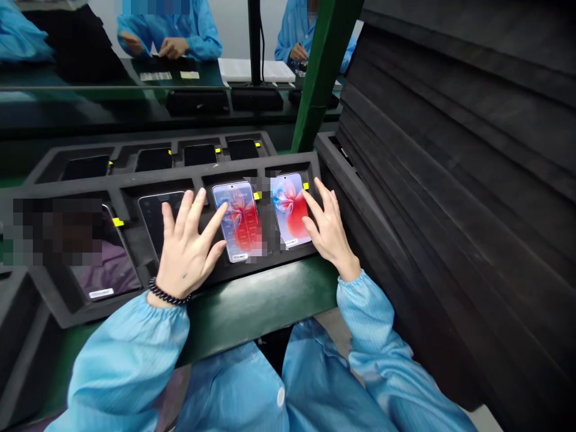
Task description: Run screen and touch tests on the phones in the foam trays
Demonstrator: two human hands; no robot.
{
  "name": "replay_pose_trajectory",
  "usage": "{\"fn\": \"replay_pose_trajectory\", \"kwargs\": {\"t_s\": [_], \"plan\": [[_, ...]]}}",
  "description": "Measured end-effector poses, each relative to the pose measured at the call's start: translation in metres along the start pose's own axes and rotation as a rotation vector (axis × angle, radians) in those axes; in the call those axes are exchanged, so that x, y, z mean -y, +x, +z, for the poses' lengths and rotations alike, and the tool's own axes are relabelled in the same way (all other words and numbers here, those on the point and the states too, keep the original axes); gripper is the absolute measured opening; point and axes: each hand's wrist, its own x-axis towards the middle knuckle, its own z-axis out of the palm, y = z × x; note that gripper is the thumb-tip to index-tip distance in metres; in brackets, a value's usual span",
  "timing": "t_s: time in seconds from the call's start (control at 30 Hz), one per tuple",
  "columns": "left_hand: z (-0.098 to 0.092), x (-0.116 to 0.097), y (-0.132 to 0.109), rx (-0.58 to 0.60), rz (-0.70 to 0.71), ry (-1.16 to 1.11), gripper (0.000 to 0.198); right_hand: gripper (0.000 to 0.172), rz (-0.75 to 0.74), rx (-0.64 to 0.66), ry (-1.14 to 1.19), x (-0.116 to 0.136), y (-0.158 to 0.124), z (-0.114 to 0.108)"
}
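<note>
My left hand (186, 249) is spread open, its index finger at the edge of a lit smartphone (240, 231) with a red and blue flower screen. Beneath that palm lies a dark-screened smartphone (155, 219), partly covered. My right hand (328, 225), also open, has its fingertips at the right edge of another lit smartphone (290, 210) with the same picture. At the left end sits a further dark smartphone (114, 264) with a yellow tab and a white label. All of these lie in the compartments of a black foam tray (256, 165).
Behind is a second row of dark phones (200, 155) with yellow tabs. Tall stacked black foam trays (450, 198) stand close on the right. A green post (317, 78) rises behind the trays. Co-workers in blue sleeves (202, 39) sit across the green bench (265, 294).
</note>
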Motion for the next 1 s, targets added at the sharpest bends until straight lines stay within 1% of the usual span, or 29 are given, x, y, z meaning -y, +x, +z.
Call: {"fn": "replay_pose_trajectory", "kwargs": {"t_s": [0.07,0.13,0.2,0.27,0.3,0.33,0.4,0.47,0.57,0.63,0.67,0.77,0.87,0.93,1.0], "plan": [[0.001,-0.004,-0.002,-0.025,-0.001,-0.005,0.069,0.051,-0.008,-0.001,-0.005,0.001,-0.004,0.0],[0.005,-0.008,-0.01,-0.023,0.019,0.002,0.069,0.048,-0.012,0.034,-0.029,0.0,-0.012,0.0],[0.008,-0.012,-0.019,0.023,0.034,0.015,0.07,0.044,-0.018,0.06,-0.053,-0.001,-0.021,0.0],[0.008,-0.013,-0.028,0.069,0.062,0.011,0.068,0.034,-0.036,0.039,-0.059,-0.003,-0.028,-0.001],[0.006,-0.013,-0.031,0.085,0.094,-0.006,0.063,0.03,-0.049,0.015,-0.053,-0.003,-0.03,-0.002],[0.004,-0.012,-0.033,0.095,0.13,-0.033,0.057,0.031,-0.06,-0.011,-0.042,-0.003,-0.03,-0.004],[-0.003,-0.011,-0.033,0.088,0.197,-0.094,0.042,0.039,-0.065,-0.067,-0.024,-0.001,-0.026,-0.006],[-0.007,-0.009,-0.025,0.043,0.222,-0.119,0.037,0.043,-0.044,-0.127,-0.026,0.002,-0.014,-0.007],[-0.003,-0.008,-0.007,-0.125,0.164,-0.071,0.048,0.04,-0.001,-0.197,-0.077,0.008,0.007,-0.002],[0.006,-0.008,0.002,-0.215,0.086,-0.036,0.055,0.04,0.021,-0.178,-0.118,0.009,0.017,0.004],[0.011,-0.008,0.005,-0.233,0.053,-0.026,0.056,0.04,0.03,-0.155,-0.132,0.009,0.019,0.007],[0.023,-0.009,0.007,-0.207,-0.007,-0.008,0.057,0.041,0.049,-0.086,-0.129,0.007,0.022,0.014],[0.027,-0.01,0.005,-0.192,-0.041,-0.005,0.056,0.042,0.048,-0.042,-0.104,0.005,0.02,0.017],[0.028,-0.009,0.007,-0.174,-0.06,-0.009,0.057,0.043,0.051,-0.066,-0.079,0.005,0.019,0.017],[0.03,-0.008,0.011,-0.132,-0.075,-0.011,0.058,0.047,0.074,-0.135,-0.026,0.004,0.017,0.017]]}}
